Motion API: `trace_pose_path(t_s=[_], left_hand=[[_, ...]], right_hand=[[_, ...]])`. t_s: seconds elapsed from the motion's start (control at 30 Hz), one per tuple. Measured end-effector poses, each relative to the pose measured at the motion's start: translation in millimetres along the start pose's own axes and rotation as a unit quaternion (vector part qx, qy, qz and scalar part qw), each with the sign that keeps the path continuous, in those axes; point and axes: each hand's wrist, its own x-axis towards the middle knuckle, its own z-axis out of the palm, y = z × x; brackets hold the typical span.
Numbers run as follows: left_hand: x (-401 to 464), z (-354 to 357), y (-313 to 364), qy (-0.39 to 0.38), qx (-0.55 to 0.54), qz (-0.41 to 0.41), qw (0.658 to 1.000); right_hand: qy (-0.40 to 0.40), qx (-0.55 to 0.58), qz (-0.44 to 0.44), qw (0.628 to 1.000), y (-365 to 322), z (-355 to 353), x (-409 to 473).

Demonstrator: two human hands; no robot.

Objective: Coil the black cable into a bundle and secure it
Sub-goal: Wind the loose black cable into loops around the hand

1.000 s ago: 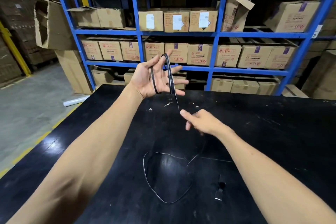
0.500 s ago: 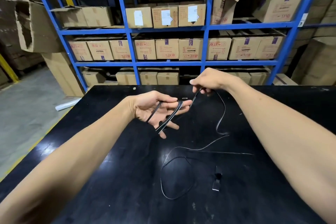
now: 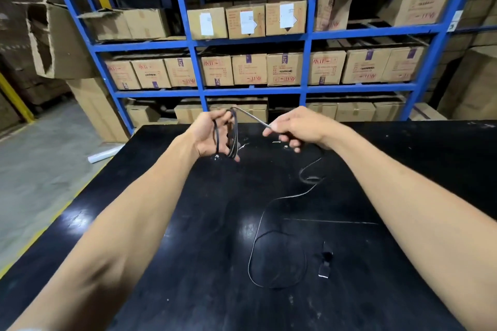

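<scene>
Head view: both bare forearms are reaching forward over a black bench (image 3: 161, 263). The left hand (image 3: 212, 134) is being held palm-inward above the far part of the bench, its fingers curled loosely, with several loops of the black cable (image 3: 233, 133) hanging around them. The right hand (image 3: 295, 129) is being held just to the right at the same height, pinching a taut stretch of the cable between thumb and fingers; this stretch is running up and left to the top of the loops. From under the right hand the rest of the cable is dropping to the bench, bending near the right wrist and then lying in a loose open loop (image 3: 277, 260) between the two forearms. A small black strap (image 3: 325, 263) is lying flat on the bench just right of that loop. Beyond the bench, blue shelves (image 3: 306, 43) are standing filled with cardboard boxes (image 3: 248, 68). A white roll (image 3: 103, 155) is lying on the floor at left.
</scene>
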Motion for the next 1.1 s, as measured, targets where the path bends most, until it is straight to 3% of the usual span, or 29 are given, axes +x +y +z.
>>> trace_pose_path(t_s=[0.13,0.3,0.4,0.5,0.6,0.7,0.77,0.87,0.97,1.1], left_hand=[[-10,14,28,0.03,-0.133,0.128,0.982],[-27,50,38,-0.089,-0.143,0.142,0.975],[-33,51,35,-0.224,-0.072,0.087,0.968],[-36,52,20,-0.319,0.007,-0.041,0.947],[-30,51,-7,-0.303,0.118,-0.221,0.919],[-20,47,-23,-0.204,0.235,-0.266,0.912],[-13,42,-22,-0.116,0.238,-0.215,0.94],[-5,28,-5,-0.013,0.148,-0.085,0.985],[-1,23,14,0.0,0.032,0.021,0.999],[-6,40,29,-0.003,-0.085,0.119,0.989]], right_hand=[[-0.049,0.07,-0.016,0.996,36,51,-5],[-0.037,0.068,0.005,0.997,58,72,6],[0.043,-0.072,0.014,0.996,59,57,12],[0.08,-0.21,-0.031,0.974,53,25,18],[0.007,-0.372,-0.053,0.927,27,-11,22],[0.025,-0.508,-0.082,0.857,-6,-30,25],[0.04,-0.481,-0.087,0.871,-19,-34,24],[0.028,-0.314,-0.087,0.945,-19,-25,17],[-0.002,-0.13,-0.077,0.989,-6,2,11],[-0.003,0.039,-0.076,0.996,13,35,10]])
